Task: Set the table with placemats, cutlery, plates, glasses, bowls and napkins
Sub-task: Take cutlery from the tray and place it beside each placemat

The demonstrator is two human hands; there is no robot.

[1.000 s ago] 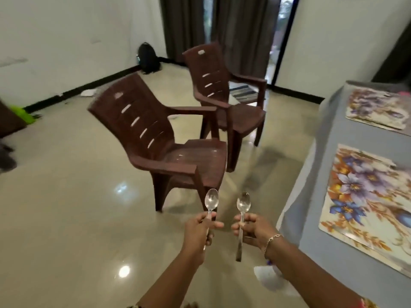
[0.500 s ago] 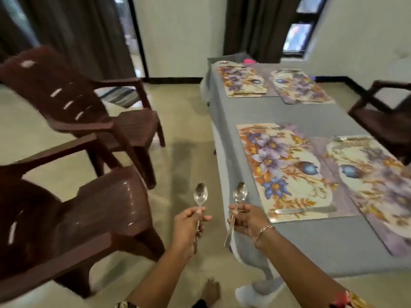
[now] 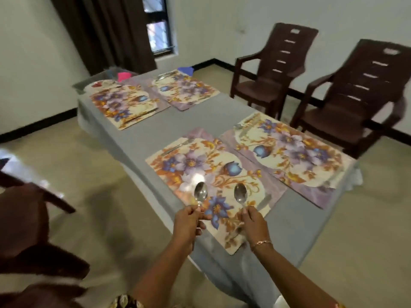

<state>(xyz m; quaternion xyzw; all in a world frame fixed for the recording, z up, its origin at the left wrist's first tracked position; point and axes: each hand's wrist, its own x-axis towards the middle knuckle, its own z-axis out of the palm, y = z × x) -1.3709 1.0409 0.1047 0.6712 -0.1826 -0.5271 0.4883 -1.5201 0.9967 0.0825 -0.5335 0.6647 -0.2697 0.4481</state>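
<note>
Spoon [image 3: 200,193] in the left hand [image 3: 189,221] and second spoon [image 3: 240,194] in the right hand [image 3: 253,221] stand upright over the near placemat [image 3: 200,161], fingers clamped on each handle. I judge this the cutlery step; next, each must be laid flat on a placemat on the worktop [image 3: 200,123].

Soft daylight enters by the window [image 3: 159,30] far beyond the fingers [image 3: 191,210]; glare whitens the placemat [image 3: 219,185] just past them; chairs [image 3: 355,96] smear.
</note>
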